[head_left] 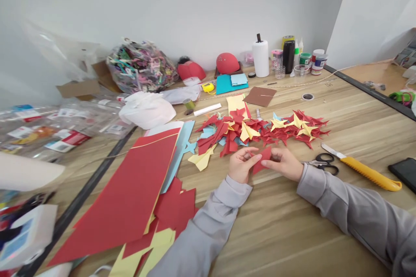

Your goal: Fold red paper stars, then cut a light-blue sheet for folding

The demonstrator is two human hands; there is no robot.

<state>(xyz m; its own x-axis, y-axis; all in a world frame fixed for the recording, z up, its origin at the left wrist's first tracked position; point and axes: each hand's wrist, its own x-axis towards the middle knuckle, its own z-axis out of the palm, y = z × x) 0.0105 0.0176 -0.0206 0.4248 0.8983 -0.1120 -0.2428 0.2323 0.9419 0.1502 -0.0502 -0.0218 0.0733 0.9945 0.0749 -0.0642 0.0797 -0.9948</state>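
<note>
Between my two hands is a folded piece of red paper [264, 159], held just above the wooden table. My left hand [242, 164] pinches its left side, thumb on top. On its right side my right hand [284, 163] grips it between thumb and fingers. Just beyond lies a pile of folded red paper pieces [224, 134] mixed with some yellow and blue ones. To its right are red and yellow paper stars [300, 126]. A yellow folded paper piece [202, 159] rests left of my left hand. Black-handled scissors [325, 163] lie beside my right wrist.
A yellow utility knife [370, 173] with its blade out and a black phone [403, 171] lie at the right. Large red paper sheets [130, 186] cover the left side. Behind stand a white bottle [260, 58], jars and a stuffed plastic bag [141, 67].
</note>
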